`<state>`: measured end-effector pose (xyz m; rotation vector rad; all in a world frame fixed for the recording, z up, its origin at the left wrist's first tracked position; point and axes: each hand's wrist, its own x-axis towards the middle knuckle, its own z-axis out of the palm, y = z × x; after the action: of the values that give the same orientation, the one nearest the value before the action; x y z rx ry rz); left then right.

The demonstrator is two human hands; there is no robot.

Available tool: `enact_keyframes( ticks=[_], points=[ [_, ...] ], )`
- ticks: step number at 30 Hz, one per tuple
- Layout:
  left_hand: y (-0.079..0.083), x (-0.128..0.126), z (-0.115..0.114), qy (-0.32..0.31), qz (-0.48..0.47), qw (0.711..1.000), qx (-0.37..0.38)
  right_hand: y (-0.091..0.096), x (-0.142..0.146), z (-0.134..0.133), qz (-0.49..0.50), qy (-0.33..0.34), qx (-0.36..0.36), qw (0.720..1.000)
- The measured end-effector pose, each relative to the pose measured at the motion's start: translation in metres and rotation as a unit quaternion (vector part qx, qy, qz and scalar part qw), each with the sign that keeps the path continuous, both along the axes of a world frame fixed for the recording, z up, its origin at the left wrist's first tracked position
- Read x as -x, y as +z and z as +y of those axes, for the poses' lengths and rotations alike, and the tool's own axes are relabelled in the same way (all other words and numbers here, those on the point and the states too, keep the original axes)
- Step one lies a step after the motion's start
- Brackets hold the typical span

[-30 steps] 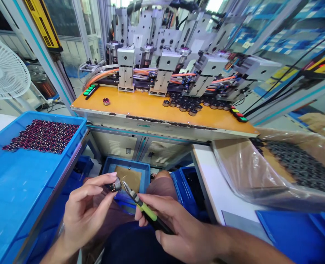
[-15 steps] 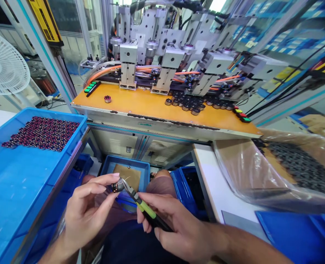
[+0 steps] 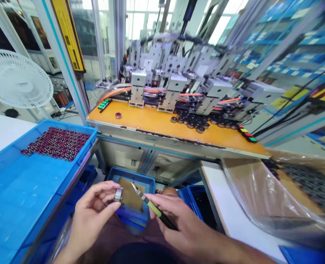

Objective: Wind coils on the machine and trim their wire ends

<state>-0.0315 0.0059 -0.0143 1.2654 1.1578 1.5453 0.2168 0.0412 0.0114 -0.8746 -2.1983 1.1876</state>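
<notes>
Over a low blue plastic tray [image 3: 149, 185], the left hand [image 3: 92, 211] pinches a short silver cylinder [image 3: 118, 194], partly covered; the right hand [image 3: 180, 220] grips green-and-black pliers [image 3: 154, 209] nearby. A wide blue plastic tray [image 3: 41, 187] holds small red-and-black parts [image 3: 60, 143]; a brown cardboard carton [image 3: 249, 183], cut off, holds blurred dark pieces [image 3: 311, 183].

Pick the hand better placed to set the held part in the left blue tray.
Probably left: the left hand holds the part and is nearer that tray; the right hand holds pliers.
</notes>
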Motion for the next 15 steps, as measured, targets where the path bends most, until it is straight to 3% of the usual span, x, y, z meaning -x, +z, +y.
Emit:
enact_keyframes(
  ticks=[3,6,8,11,15],
  points=[
    [-0.004,0.011,-0.003,-0.020,-0.109,0.987,0.119,0.020,0.006,0.048,-0.051,-0.062,-0.144,0.986],
    [-0.007,0.021,-0.016,0.006,-0.141,0.972,0.186,0.045,0.021,0.124,-0.134,-0.159,-0.270,0.940],
    [-0.005,0.032,-0.031,0.046,-0.131,0.967,0.214,0.053,0.034,0.178,-0.200,-0.219,-0.303,0.906],
    [0.002,0.062,-0.050,0.114,-0.115,0.949,0.270,0.045,0.054,0.240,-0.225,-0.246,-0.302,0.893],
    [0.010,0.138,-0.052,0.226,-0.090,0.926,0.288,0.021,0.070,0.274,-0.243,-0.254,-0.296,0.888]
  ],
)
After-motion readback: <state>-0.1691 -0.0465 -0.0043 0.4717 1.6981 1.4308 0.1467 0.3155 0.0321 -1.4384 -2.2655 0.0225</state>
